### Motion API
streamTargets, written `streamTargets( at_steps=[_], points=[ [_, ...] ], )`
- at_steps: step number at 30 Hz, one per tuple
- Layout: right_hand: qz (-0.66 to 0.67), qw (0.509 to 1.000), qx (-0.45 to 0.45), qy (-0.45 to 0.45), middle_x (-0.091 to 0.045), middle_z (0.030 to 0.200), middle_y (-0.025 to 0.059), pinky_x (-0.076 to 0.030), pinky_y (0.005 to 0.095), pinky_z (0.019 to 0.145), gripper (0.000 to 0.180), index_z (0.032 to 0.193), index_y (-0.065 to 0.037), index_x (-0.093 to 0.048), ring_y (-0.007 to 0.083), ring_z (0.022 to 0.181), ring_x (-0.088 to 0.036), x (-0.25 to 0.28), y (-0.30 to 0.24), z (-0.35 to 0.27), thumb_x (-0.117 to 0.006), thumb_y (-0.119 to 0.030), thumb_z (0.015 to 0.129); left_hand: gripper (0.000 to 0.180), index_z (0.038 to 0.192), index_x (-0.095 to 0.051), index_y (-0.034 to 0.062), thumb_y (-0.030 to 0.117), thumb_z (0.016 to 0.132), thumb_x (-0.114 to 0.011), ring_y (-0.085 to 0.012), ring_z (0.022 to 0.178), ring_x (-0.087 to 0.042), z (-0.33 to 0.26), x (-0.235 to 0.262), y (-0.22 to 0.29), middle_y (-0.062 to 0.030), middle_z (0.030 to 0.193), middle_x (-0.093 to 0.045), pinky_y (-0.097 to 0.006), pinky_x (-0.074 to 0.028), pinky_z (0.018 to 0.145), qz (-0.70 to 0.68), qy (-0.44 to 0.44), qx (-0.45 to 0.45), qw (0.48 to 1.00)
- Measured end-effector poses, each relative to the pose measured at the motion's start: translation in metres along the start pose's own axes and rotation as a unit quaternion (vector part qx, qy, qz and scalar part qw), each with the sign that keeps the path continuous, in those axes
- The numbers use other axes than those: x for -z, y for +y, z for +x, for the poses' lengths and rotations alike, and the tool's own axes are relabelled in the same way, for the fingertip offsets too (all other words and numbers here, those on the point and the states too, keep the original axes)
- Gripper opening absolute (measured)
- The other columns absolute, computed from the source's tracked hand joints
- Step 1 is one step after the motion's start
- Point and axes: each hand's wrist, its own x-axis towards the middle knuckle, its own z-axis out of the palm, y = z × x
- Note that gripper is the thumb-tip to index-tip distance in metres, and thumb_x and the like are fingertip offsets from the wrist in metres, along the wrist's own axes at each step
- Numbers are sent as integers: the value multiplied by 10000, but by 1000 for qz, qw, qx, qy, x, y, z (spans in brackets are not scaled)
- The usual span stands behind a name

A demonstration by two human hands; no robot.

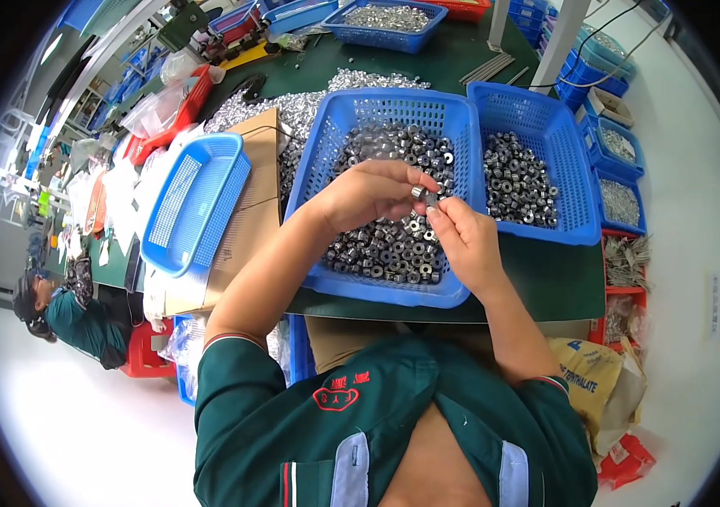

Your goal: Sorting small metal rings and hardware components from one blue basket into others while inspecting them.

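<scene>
Green shirt (410,372) fills btm ctr, L hand (368,196) & R hand (468,241) fingers pinched on small metal pc (418,193) mid-frame, prob. partway: plenty left in ctr basket (393,293), ctr-right basket (578,190) batch maybe done.

rings (389,252) in middle basket (377,291), second basket (578,182) right

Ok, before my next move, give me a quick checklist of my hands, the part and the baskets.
1. Left hand gripping the small metal part: ok.
2. Right hand meeting the left at the part: ok.
3. Large blue basket beneath both hands: ok, metal pieces inside.
4. Smaller blue basket beside it, on the right: ok, also holding metal pieces.
5. Only one part between the fingers: cannot tell.
6. Part's surface undamaged: cannot tell, too small.
</scene>
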Motion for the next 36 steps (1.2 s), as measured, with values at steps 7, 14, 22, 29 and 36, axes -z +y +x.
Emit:
streamTargets(
  at_steps=[7, 14, 22, 29, 36],
  points=[
    [-58, 998, 16, -17, -575, 636, 151, -399, 401, 476, 152, 823, -51, -580, 332, 543, -572, 0, 0, 1, -598, -181, 900, 269, 1127, -631, -31, 163, 947, -585, -68, 733, -535, -7, -4, -2, -46, 914, -646, -205, -419, 651, 116, 3, -43, 992],
    [-152, 984, 94, -19, -561, 625, 149, -411, 439, 487, 146, 773, -51, -546, 348, 562, -577, 0, 3, 2, -599, -145, 870, 242, 1069, -647, 2, 203, 941, -606, -73, 795, -588, -8, -10, -5, -3, 872, -632, -217, -492, 739, 204, 61, -40, 976],
    [-226, 968, 102, -45, -578, 623, 138, -416, 445, 495, 138, 822, -57, -556, 343, 565, -583, -1, 0, 4, -609, -172, 878, 254, 1016, -661, 8, 243, 953, -587, -58, 671, -546, -4, -16, 3, -6, 727, -602, -190, -404, 588, 275, 80, -18, 958],
    [-92, 995, 16, -41, -566, 607, 163, -402, 420, 481, 177, 819, -59, -582, 351, 556, -579, 1, 2, 5, -594, -210, 911, 224, 1079, -639, 1, 177, 954, -581, -67, 763, -572, -3, -11, -1, -9, 869, -631, -207, -443, 648, 280, 45, -92, 955],
    [27, 998, -56, -8, -529, 591, 84, -383, 307, 485, 167, 856, -17, -591, 165, 506, -503, 4, 2, -1, -577, -164, 934, 83, 938, -565, 39, 121, 928, -567, -92, 646, -498, 4, 0, 1, -79, 848, -622, -196, -364, 503, -70, 92, -49, 992]
  ],
)
